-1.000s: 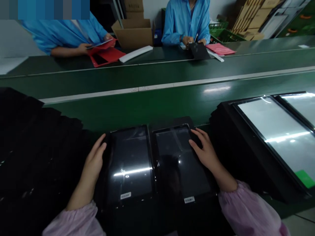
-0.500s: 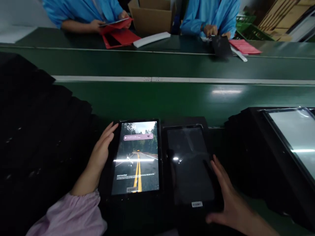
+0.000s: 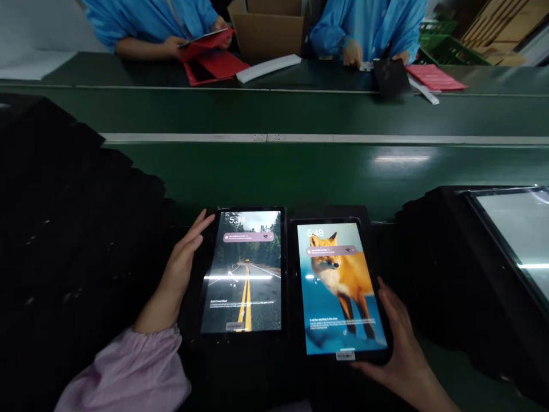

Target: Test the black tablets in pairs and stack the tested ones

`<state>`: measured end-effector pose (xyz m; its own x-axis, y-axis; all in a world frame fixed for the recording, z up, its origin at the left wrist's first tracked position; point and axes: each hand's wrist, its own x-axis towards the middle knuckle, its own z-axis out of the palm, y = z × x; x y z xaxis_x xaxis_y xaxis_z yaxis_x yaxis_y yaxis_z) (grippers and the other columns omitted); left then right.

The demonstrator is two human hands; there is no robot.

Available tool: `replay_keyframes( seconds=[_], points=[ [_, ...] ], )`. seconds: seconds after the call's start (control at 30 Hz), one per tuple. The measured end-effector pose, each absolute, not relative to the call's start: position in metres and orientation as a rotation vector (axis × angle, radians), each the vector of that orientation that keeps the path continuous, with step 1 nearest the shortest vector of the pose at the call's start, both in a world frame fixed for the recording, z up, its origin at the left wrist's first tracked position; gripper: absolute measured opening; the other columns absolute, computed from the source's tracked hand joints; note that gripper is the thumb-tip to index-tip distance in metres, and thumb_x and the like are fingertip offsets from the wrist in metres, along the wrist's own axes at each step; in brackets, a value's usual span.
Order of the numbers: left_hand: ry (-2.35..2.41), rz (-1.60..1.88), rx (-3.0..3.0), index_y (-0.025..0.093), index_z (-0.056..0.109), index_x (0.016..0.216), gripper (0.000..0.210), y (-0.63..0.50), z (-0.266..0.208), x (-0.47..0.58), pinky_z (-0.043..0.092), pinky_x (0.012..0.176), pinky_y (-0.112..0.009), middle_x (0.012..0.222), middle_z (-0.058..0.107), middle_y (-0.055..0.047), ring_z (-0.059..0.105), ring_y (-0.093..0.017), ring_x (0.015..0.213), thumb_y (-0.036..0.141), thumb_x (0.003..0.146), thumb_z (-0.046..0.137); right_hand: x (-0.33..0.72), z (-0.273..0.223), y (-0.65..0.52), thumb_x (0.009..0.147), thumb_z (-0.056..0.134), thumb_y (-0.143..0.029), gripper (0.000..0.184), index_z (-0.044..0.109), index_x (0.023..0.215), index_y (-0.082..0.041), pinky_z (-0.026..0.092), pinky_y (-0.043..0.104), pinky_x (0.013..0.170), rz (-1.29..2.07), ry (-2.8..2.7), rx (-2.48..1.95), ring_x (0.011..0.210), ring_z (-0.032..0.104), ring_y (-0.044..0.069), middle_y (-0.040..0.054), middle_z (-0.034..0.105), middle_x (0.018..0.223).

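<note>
Two lit tablets lie side by side on dark packaging. The left tablet [image 3: 243, 274] shows a forest road and 5:34. Along its left edge rests my left hand [image 3: 182, 263], fingers stretched out. A fox picture and 5:48 fill the right tablet [image 3: 338, 286], which has a small label at its lower edge. My right hand [image 3: 398, 337] grips that tablet's lower right corner, fingers along the right side and thumb at the bottom edge. The undersides of both tablets are hidden.
Stacked black covers [image 3: 64, 240] rise at the left. Another tablet [image 3: 514, 240] lies on a black stack at the right. Beyond the green conveyor [image 3: 257, 171], two people in blue handle red and black covers beside a cardboard box [image 3: 268, 34].
The right tablet's dark screen has lit up with the fox picture. My right thumb has closed in on its bottom edge. Across the conveyor, a co-worker's hand has shifted left.
</note>
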<state>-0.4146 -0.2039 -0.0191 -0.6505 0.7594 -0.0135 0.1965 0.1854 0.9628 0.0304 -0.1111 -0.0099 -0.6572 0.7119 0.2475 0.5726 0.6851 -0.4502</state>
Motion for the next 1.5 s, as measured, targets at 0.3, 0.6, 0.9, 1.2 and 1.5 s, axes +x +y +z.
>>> replay_keyframes(
  seconds=[0.3,0.6,0.9,1.2,1.5],
  points=[
    [2.014,1.308,0.949,0.025,0.046,0.166,0.091,-0.216,-0.009,-0.413,0.025,0.134,-0.049,0.181,0.03,-0.009,0.022,-0.034,0.167,0.072,0.089,0.06,0.023,-0.001,-0.095,0.093,0.071,-0.065,0.087,0.039,0.169,-0.038,0.059,0.061,0.105,0.406,-2.443,-1.004,0.145,0.053,0.042,0.0129,0.049,0.165],
    [2.24,0.543,1.412,0.044,0.009,0.174,0.13,-0.293,-0.019,-0.386,0.047,0.116,-0.07,0.186,0.0,-0.01,0.021,-0.053,0.164,0.068,0.07,0.084,0.008,0.029,-0.076,0.103,0.062,-0.035,0.026,0.088,0.103,-0.036,0.049,0.065,0.119,0.516,-2.588,-0.654,0.166,0.025,0.039,0.0027,0.061,0.16],
    [2.49,0.779,0.992,0.033,0.017,0.174,0.122,-0.256,0.001,-0.368,0.027,0.127,-0.074,0.186,-0.003,-0.014,0.012,-0.053,0.166,0.082,0.075,0.069,-0.019,0.04,-0.074,0.109,0.052,-0.033,0.034,0.084,0.118,-0.033,0.052,0.061,0.117,0.439,-2.246,-0.925,0.148,0.056,0.036,0.006,0.073,0.141],
    [2.284,0.902,0.837,0.045,0.017,0.172,0.117,-0.26,0.005,-0.377,0.023,0.131,-0.062,0.186,0.009,-0.003,0.019,-0.041,0.168,0.087,0.076,0.068,-0.019,0.037,-0.076,0.104,0.058,-0.025,0.032,0.088,0.099,-0.033,0.065,0.053,0.094,0.492,-2.262,-0.772,0.125,0.071,0.033,0.0057,0.082,0.119],
    [2.183,0.642,1.066,0.047,-0.009,0.172,0.13,-0.284,-0.004,-0.395,0.028,0.125,-0.074,0.186,-0.007,-0.004,0.007,-0.045,0.169,0.086,0.075,0.069,-0.019,0.04,-0.08,0.096,0.059,-0.012,0.033,0.086,0.081,-0.026,0.065,0.051,0.097,0.578,-2.447,-0.419,0.134,0.066,0.034,0.0074,0.08,0.127]
  ],
)
